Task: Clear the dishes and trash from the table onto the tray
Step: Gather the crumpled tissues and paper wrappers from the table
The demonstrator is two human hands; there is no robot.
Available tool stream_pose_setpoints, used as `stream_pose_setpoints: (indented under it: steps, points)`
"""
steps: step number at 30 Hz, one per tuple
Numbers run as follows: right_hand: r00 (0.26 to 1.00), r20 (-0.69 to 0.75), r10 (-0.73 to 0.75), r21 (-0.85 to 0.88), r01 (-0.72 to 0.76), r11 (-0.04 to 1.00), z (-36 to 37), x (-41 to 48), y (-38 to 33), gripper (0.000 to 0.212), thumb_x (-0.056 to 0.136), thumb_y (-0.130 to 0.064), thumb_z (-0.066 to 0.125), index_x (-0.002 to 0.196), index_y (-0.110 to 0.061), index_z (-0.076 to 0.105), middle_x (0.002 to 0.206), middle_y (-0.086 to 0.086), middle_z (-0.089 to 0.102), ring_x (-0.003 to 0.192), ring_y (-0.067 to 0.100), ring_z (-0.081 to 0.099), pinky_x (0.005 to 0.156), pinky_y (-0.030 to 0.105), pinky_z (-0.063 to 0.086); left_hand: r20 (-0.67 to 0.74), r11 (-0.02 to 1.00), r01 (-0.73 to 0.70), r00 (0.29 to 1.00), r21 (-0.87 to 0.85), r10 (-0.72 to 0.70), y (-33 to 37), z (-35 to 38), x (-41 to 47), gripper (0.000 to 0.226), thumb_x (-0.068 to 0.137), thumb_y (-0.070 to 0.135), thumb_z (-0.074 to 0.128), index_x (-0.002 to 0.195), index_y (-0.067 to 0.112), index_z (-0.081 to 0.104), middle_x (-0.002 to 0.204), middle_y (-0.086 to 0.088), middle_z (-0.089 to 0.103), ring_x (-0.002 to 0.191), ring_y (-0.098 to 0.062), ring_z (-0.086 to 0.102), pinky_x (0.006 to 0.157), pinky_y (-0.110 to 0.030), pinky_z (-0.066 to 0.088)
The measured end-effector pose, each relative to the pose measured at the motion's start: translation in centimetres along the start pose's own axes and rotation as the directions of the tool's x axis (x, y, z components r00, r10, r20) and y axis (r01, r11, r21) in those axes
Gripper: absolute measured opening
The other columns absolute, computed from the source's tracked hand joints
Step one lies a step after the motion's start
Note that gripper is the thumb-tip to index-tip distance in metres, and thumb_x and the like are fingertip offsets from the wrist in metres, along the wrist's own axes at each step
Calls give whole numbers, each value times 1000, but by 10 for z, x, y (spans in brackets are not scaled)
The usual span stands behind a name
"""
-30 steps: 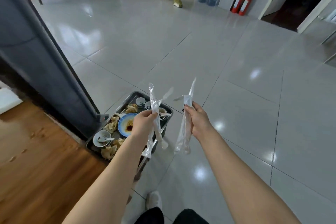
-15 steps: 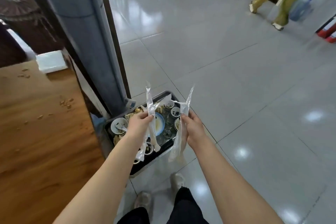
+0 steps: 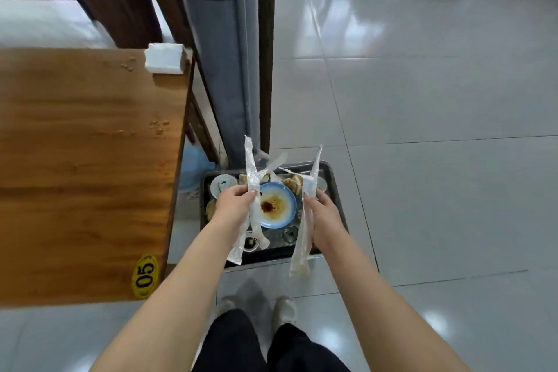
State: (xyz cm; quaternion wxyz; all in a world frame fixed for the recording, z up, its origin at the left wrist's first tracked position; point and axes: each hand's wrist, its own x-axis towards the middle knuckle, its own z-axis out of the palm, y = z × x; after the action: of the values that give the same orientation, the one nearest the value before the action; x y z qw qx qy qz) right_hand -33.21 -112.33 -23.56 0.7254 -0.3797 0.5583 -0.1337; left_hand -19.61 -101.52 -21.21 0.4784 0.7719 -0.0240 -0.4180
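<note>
My left hand (image 3: 234, 205) grips a bunch of clear plastic wrappers (image 3: 253, 187) that stick up and hang down past the fingers. My right hand (image 3: 321, 211) grips another long plastic wrapper (image 3: 302, 248). Both hands hover over a dark metal tray (image 3: 336, 190) that stands low beside the wooden table (image 3: 84, 160). On the tray lie a blue plate (image 3: 279, 205) smeared with sauce, small white cups (image 3: 223, 184), crumpled napkins (image 3: 293, 183) and small dishes.
A white tissue box (image 3: 164, 59) sits at the table's far corner, and a yellow "05" sticker (image 3: 145, 276) marks its near edge. A grey pillar (image 3: 223, 54) rises behind the tray. Glossy tile floor (image 3: 437, 130) stretches right. My shoes (image 3: 285, 309) stand below the tray.
The view has swung left and down, so the tray now lies straight under my hands and the table fills the left. Both hands still grip their wrappers.
</note>
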Motion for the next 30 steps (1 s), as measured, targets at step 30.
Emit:
stream_pose_setpoints:
  steps: [30]
  points:
    - [966, 192, 172, -234, -125, 964, 64, 117, 17, 23, 94, -19, 59, 116, -13, 64, 100, 5, 66, 89, 18, 61, 81, 33, 49, -192, 962, 204, 952, -184, -239, -52, -30, 109, 15, 94, 14, 58, 108, 14, 64, 105, -5, 67, 102, -23, 61, 97, -43, 48]
